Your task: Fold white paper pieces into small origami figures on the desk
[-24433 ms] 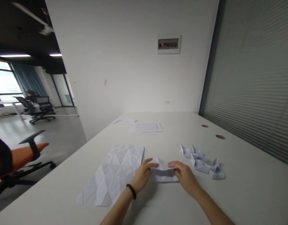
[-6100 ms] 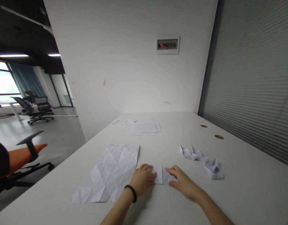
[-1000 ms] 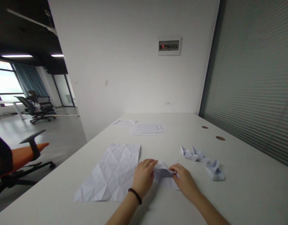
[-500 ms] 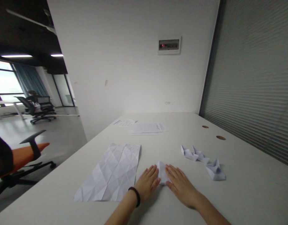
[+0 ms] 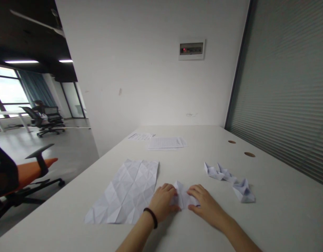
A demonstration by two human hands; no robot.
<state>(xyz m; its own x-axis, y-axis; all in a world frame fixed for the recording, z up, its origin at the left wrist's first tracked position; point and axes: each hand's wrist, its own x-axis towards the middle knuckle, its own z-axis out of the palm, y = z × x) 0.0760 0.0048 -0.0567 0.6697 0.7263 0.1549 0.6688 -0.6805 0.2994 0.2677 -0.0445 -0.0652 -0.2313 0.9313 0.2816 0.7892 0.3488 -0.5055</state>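
White paper, folded into a small peaked shape [image 5: 183,197], sits on a white table [image 5: 277,224] directly in front of a person working with both bare hands. The left hand [image 5: 163,202], a black wristband [image 5: 152,217] at its wrist, curves over the folded paper's left side, fingers bent and touching it. The right hand [image 5: 206,203], its fingers loosely spread, lies against the paper's right side. The hands are apart, with the paper between them; whether either is pinching it cannot be told from this view.

To the left, just beside the left hand, a large creased sheet [image 5: 124,192] lies flat, marked with a web of diagonal folds. To the right, well apart from the hands, sit two folded paper shapes [image 5: 242,191] [image 5: 215,172], close together. Printed papers [image 5: 164,142] lie farther along the table, near two round holes [image 5: 249,154]. An orange chair [image 5: 25,170] stands off the table's left side, and a seated person [image 5: 40,113] is visible far across the room.
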